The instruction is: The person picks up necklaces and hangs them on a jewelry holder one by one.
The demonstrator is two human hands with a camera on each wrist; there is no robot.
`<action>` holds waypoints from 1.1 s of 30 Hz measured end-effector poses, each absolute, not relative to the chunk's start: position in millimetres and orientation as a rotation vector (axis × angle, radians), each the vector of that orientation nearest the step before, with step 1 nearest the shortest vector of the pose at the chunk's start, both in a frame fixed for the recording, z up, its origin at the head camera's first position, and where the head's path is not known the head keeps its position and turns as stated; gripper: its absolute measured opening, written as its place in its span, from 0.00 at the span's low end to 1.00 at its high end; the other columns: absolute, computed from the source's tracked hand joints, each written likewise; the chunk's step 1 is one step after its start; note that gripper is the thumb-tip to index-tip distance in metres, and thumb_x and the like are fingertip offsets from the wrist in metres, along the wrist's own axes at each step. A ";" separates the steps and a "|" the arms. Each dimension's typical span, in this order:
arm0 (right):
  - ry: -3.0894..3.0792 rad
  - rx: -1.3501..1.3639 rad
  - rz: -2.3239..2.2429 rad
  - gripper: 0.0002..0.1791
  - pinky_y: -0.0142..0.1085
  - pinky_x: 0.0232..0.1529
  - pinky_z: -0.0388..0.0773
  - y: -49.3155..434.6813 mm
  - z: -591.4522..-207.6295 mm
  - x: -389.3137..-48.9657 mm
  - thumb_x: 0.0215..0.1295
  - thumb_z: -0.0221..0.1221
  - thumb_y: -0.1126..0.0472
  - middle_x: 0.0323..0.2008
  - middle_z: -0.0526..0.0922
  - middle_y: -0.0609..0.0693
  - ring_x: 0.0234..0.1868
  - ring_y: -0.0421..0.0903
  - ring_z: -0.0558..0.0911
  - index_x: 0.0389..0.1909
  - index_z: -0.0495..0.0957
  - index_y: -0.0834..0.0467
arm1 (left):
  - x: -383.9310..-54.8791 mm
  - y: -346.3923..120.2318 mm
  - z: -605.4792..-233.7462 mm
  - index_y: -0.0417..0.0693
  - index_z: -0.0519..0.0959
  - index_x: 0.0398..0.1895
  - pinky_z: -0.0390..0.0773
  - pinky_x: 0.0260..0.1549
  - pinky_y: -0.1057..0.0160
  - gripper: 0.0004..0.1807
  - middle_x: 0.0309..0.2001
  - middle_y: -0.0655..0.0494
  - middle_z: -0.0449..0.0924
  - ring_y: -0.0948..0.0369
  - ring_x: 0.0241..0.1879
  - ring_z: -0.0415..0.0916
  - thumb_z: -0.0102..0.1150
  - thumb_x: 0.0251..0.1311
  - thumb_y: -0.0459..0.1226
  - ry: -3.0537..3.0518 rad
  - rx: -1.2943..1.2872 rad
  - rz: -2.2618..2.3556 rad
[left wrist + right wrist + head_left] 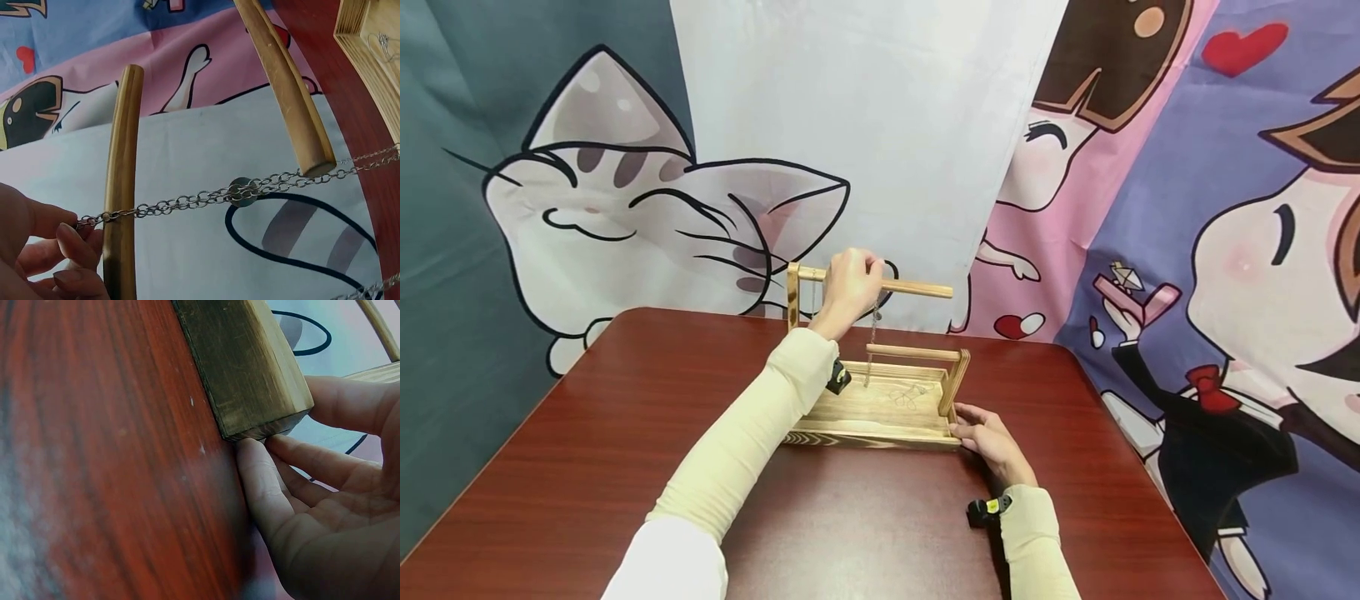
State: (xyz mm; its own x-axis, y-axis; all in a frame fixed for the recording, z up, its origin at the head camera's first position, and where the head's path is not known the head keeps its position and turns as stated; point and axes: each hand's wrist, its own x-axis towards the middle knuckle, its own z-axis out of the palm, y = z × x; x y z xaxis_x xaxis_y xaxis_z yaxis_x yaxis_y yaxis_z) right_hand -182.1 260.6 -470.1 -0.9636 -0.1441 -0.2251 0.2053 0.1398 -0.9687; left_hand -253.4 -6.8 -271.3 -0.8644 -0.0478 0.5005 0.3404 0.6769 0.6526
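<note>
A wooden jewelry stand (872, 438) has a shallow tray base and two bars at different heights. My left hand (852, 283) is at the higher bar (917, 288), its fingertips pinching the end of a silver chain necklace (178, 203). The chain crosses that bar and hangs past the tip of the lower bar (287, 94) toward the tray, a round disc (242, 191) along its length. At the tray's right front corner (265, 428), my right hand (992, 437) grips the wood, fingers and thumb around the edge.
Another thin chain (910, 394) lies loosely coiled in the tray. A further chain (812, 297) hangs from the higher bar, left of my left hand. The stand rests on a reddish-brown table (587, 450), with a cartoon-printed cloth (865, 125) behind it.
</note>
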 end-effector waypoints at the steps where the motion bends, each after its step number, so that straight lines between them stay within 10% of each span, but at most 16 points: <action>1: 2.155 0.060 -1.899 0.31 0.32 0.43 0.73 260.6 -470.2 -181.9 0.59 0.55 0.68 0.60 0.66 0.65 0.57 0.51 0.70 0.64 0.59 0.65 | -253.1 -8.1 -271.2 0.49 0.75 0.14 0.69 0.24 0.61 0.17 0.19 0.56 0.74 0.58 0.23 0.70 0.49 0.60 0.40 -2.403 -0.226 -1.068; 33: 2.170 0.077 -1.907 0.31 0.29 0.40 0.73 260.6 -474.2 -182.2 0.58 0.56 0.69 0.60 0.67 0.65 0.55 0.47 0.71 0.63 0.61 0.66 | -244.3 -30.7 -270.6 0.49 0.68 0.11 0.65 0.18 0.60 0.19 0.18 0.55 0.70 0.56 0.20 0.68 0.48 0.61 0.41 -2.457 -0.123 -0.939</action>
State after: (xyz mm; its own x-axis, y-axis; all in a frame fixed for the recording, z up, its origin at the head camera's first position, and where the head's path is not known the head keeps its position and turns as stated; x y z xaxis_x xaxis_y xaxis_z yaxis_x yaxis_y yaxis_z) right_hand -182.2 260.6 -474.2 -0.9671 -0.1247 -0.2217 0.2038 0.1414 -0.9687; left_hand -244.3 -30.7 -270.6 -0.8696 -0.0915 0.4853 0.2554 0.7578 0.6005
